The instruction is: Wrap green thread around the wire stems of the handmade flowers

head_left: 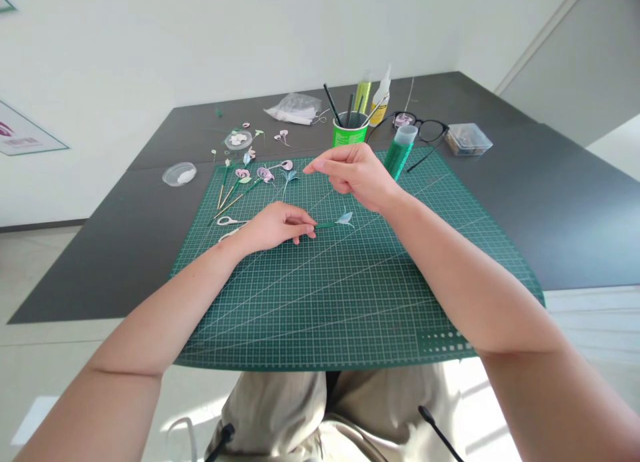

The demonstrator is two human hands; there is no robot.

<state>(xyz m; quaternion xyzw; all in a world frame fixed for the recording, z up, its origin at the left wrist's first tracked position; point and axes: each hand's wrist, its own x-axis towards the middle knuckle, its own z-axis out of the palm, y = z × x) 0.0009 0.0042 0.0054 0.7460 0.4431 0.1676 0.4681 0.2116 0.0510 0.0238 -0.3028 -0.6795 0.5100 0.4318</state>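
My left hand [277, 226] rests on the green cutting mat [340, 295], fingers pinched on a thin green stem with a pale blue leaf [344, 219] at its right end. My right hand [356, 174] hovers just above and behind the leaf, fingers curled loosely with the index and thumb pointing left; nothing shows in it. White-handled scissors [229, 221] lie just left of my left hand.
Several pink paper flowers on stems [250, 179] lie at the mat's far left. A green cup of tools [349, 133], glue bottle [381, 97], green tube [399, 153], glasses [425, 130], clear box [468, 139], plastic bag [296, 109] and small dishes [179, 175] sit on the dark table.
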